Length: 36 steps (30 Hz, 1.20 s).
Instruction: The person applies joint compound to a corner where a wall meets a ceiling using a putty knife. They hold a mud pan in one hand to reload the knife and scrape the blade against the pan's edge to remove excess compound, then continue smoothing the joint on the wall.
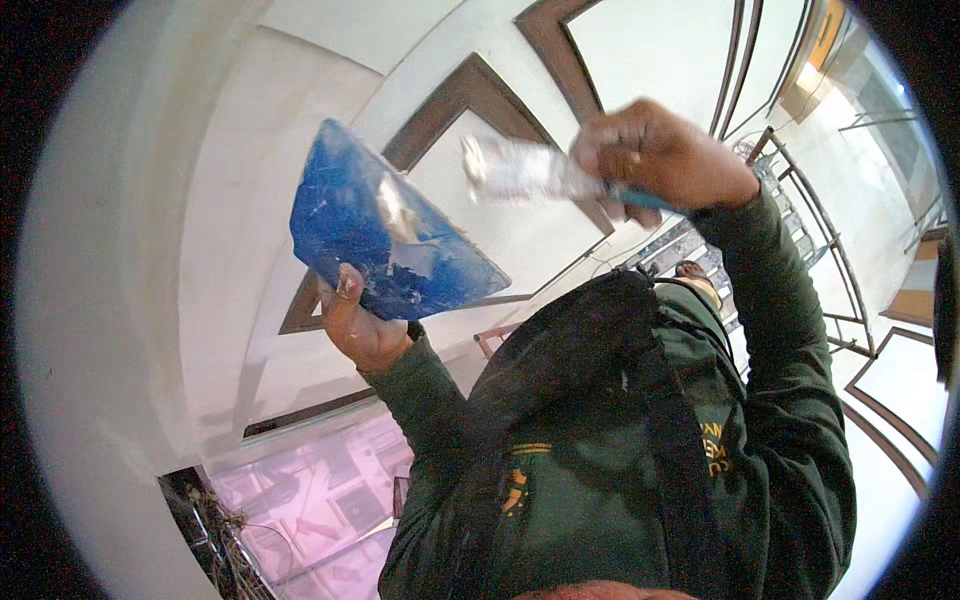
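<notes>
My left hand (362, 328) grips the lower edge of a flat blue board (340, 225), thumb on its face and the other fingers mostly hidden behind. A lump of whitish putty (400, 212) and pale smears lie on the tilted board. To the right, my right hand (662, 155) is closed round the teal handle of a putty knife (530, 172). The knife's wide blade points left toward the board, apart from it in the picture, and is blurred by motion. Whitish putty shows along the blade's tip.
Pale walls with brown trim (455, 95) surround me. A dark metal frame (825, 215) with rails stands at the right. At the lower left, a bundle of wires (215, 530) hangs beside a pink-tinted surface (330, 500) with flat pieces on it. A black bag strap crosses my body.
</notes>
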Each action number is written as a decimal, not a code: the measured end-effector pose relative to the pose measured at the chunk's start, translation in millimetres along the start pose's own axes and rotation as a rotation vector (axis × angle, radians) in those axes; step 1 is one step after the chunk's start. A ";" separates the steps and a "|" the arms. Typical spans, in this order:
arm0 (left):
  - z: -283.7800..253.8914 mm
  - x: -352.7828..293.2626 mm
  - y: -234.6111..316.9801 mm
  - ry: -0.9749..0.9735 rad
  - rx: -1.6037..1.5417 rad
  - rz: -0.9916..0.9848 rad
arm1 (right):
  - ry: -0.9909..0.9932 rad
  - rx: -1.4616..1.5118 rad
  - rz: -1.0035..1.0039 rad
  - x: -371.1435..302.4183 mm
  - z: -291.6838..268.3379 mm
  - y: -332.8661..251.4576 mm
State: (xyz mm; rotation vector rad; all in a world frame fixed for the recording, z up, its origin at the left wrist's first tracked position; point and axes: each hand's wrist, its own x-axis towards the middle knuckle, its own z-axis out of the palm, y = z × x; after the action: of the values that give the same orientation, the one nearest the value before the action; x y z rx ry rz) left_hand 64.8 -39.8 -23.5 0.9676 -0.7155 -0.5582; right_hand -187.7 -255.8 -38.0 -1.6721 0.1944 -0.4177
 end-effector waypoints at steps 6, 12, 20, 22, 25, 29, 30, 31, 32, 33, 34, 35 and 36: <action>0.1 1.4 -23.6 0.044 -0.198 0.038 | -0.238 0.265 0.168 -16.5 17.5 28.9; 7.4 -1.3 -24.3 0.043 -0.070 0.061 | -0.229 0.398 0.186 -9.4 31.9 17.5; 3.1 -11.5 -24.8 0.007 -0.040 0.005 | -0.191 0.495 0.026 18.2 33.1 -0.6; -1.8 -11.0 -23.7 -0.050 -0.055 -0.024 | -0.159 0.453 -0.036 23.6 30.1 -7.8; -14.9 -6.9 -25.4 -0.149 -0.100 -0.010 | -0.092 0.434 -0.084 20.1 27.8 -10.0; -33.9 -8.4 -29.1 0.116 0.242 0.149 | 0.041 0.315 -0.088 10.9 25.5 -11.9; -32.1 -11.6 -25.3 0.125 0.347 0.195 | 0.077 0.283 -0.089 8.7 27.0 -19.6; -30.7 -16.0 -20.1 0.140 0.456 0.241 | 0.077 0.289 -0.117 9.0 31.5 -22.6; -22.4 -18.0 -18.6 0.267 0.424 0.208 | 0.091 0.335 -0.206 8.3 34.5 -25.5; -14.8 -19.7 -18.5 0.392 0.388 0.177 | 0.102 0.380 -0.299 7.6 35.4 -28.7; -13.7 -26.8 -17.0 0.387 0.439 0.161 | 0.116 0.373 -0.335 4.1 36.5 -34.0; -14.8 -34.9 -14.3 0.384 0.489 0.161 | 0.142 0.368 -0.382 3.6 38.8 -37.6; -24.5 -35.6 -17.7 0.377 0.362 0.144 | 0.152 0.425 -0.395 5.0 40.7 -44.9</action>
State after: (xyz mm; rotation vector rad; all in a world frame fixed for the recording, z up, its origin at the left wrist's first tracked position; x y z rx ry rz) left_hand 58.4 -9.7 -58.7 1.3025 -0.5478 -0.1103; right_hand -172.6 -213.6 3.1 -1.2547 -0.1132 -0.8240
